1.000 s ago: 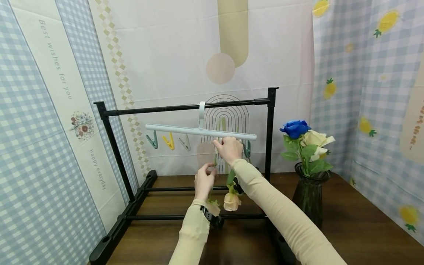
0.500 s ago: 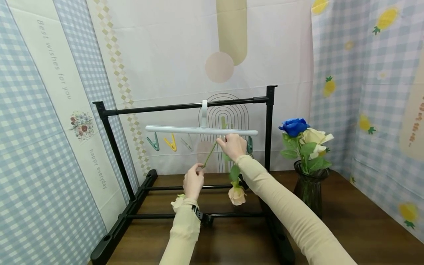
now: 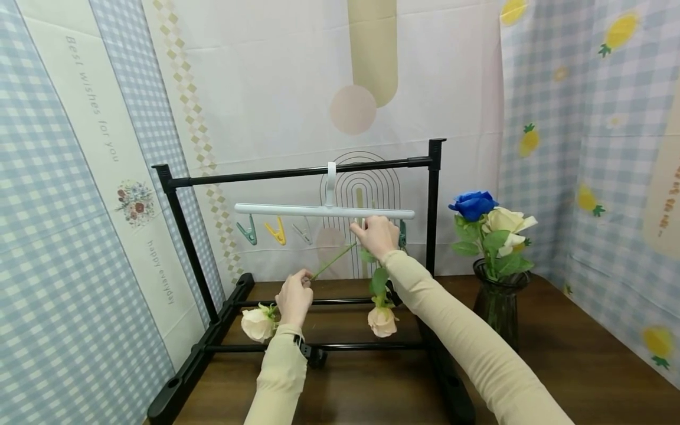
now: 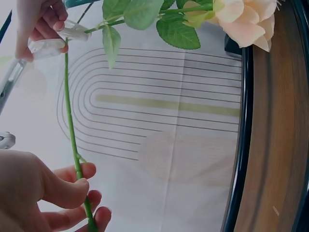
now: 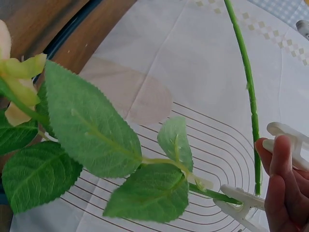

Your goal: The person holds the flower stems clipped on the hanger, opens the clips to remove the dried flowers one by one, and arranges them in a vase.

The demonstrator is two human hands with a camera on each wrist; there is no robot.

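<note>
Black rack (image 3: 432,195): left hand (image 3: 294,298) pinches rose stem (image 3: 332,260) (bloom below-left)

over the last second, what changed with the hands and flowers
The left hand, holding the stem, moved down and left, swinging its cream rose out to the left. The right hand stayed at the clip under the hanger; the peach rose hangs as before.

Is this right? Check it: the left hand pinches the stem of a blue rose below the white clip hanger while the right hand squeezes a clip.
Not quite: the colour is wrong. The head view shows the left hand pinching the stem of a cream rose, not a blue one; the blue rose stands in the vase. The rest holds: this is below the white clip hanger, and the right hand squeezes a clip.
</note>
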